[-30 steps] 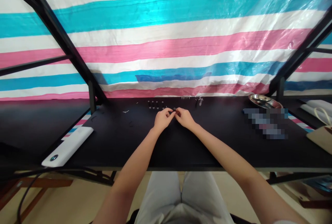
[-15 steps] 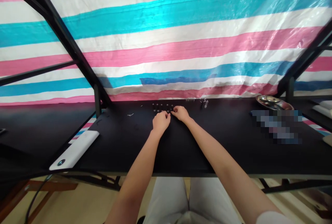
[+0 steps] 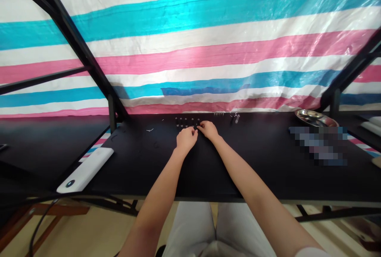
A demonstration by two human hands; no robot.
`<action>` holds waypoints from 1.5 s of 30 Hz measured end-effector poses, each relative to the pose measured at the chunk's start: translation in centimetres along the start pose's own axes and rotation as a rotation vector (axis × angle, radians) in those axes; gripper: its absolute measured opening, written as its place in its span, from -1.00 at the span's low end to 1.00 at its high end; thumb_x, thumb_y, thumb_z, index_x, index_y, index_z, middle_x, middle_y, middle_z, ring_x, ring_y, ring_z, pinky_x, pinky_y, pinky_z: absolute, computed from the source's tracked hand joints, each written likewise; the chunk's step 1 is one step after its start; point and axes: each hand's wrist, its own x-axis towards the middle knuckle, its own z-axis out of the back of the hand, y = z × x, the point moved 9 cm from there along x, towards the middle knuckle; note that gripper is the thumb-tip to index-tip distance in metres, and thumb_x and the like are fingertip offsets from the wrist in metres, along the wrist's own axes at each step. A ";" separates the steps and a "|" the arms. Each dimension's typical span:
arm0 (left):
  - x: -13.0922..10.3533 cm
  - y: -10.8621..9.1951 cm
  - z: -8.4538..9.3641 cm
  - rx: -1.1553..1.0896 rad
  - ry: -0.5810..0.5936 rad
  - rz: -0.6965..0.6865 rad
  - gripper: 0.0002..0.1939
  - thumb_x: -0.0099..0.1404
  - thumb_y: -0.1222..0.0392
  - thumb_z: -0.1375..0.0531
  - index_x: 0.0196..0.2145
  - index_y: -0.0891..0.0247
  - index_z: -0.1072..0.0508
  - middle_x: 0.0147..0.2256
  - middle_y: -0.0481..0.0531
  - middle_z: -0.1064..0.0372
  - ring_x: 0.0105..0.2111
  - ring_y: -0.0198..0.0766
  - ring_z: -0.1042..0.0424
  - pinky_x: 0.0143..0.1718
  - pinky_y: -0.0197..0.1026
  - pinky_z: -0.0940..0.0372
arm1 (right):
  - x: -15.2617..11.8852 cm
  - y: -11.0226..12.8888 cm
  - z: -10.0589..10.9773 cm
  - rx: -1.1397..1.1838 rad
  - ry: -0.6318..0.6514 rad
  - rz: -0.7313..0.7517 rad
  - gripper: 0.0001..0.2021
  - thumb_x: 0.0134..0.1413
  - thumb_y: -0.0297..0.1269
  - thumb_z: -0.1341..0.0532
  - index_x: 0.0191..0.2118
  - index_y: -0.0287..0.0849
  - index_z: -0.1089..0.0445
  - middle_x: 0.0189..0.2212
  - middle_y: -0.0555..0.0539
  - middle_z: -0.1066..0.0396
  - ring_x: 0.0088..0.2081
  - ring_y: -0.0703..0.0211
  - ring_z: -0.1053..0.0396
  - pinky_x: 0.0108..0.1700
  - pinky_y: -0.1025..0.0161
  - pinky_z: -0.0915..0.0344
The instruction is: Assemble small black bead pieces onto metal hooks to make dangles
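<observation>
Toward the back of the black table [image 3: 143, 161], my left hand [image 3: 186, 139] and my right hand [image 3: 209, 130] work close together, fingertips almost meeting. My left thumb and fingers are pinched, and my right thumb and forefinger curl inward from the other side. Whatever lies between the fingertips is too small and dark to name. Just beyond them stands a row of small black pieces with silvery round ends [image 3: 181, 122]. The right end of this row lies at my right fingertips, and my left hand partly covers its near side.
Further back lie several small metal parts [image 3: 218, 114] and a ring with a small clear tag [image 3: 237, 118]. A steel dish [image 3: 317, 118] and a blurred-out patch are at right. White bits [image 3: 150, 130] and a long white device [image 3: 86, 171] are at left. Striped sheeting [image 3: 208, 54] hangs behind.
My left hand has shifted slightly to the right, its fingertips nearer my right hand. My right hand stays almost in place. The small pieces in the row look unmoved.
</observation>
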 end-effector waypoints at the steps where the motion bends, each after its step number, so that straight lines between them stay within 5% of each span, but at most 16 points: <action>1: 0.0 0.0 -0.1 0.001 -0.001 -0.002 -0.72 0.23 0.03 -0.02 -0.43 0.20 -0.44 -0.44 0.08 -0.42 -0.41 -0.19 -0.40 -0.39 -0.25 -0.20 | 0.0 -0.1 0.0 0.005 0.003 -0.009 -0.81 0.03 -0.20 -0.16 -0.29 -0.15 -0.45 -0.37 -0.08 -0.45 -0.35 0.21 -0.37 -0.35 0.35 -0.19; 18: 0.0 -0.7 -0.1 -0.044 -0.005 -0.075 -0.69 0.24 -0.01 -0.01 -0.45 0.19 -0.43 -0.47 0.05 -0.41 -0.44 -0.20 -0.39 -0.45 -0.27 -0.15 | -0.6 0.4 0.5 -0.110 -0.031 0.058 -0.74 0.09 -0.19 -0.12 -0.23 -0.27 -0.42 -0.23 -0.24 -0.41 -0.21 0.07 -0.38 -0.19 0.24 -0.23; 37: -0.4 -1.8 -0.1 -0.050 0.016 -0.143 -0.68 0.25 0.00 -0.01 -0.46 0.20 -0.44 -0.51 0.04 -0.40 -0.49 -0.23 -0.37 -0.49 -0.29 -0.11 | -2.3 1.1 1.4 -0.320 -0.016 0.166 -0.76 0.15 -0.24 -0.03 -0.26 -0.27 -0.37 -0.30 -0.26 -0.38 -0.26 0.03 -0.35 -0.28 0.21 -0.21; 42: -0.5 -1.6 -0.4 -0.018 0.006 -0.112 -0.68 0.25 0.01 0.01 -0.47 0.18 -0.44 -0.51 0.05 -0.40 -0.46 -0.19 -0.39 -0.46 -0.26 -0.13 | -3.2 -0.6 3.0 -0.318 -0.062 0.196 -0.80 0.12 -0.30 -0.02 -0.31 -0.22 -0.37 -0.33 -0.22 -0.38 -0.29 0.07 -0.33 -0.27 0.23 -0.20; 45: -0.6 -1.8 -0.9 -0.009 0.016 -0.113 -0.68 0.25 0.01 0.01 -0.47 0.18 -0.44 -0.52 0.05 -0.39 -0.46 -0.18 -0.39 -0.46 -0.26 -0.13 | -3.8 -1.5 5.7 -0.228 -0.215 0.258 -0.77 0.14 -0.32 0.02 -0.26 -0.21 -0.37 -0.34 -0.18 -0.38 -0.27 0.08 -0.30 -0.20 0.21 -0.18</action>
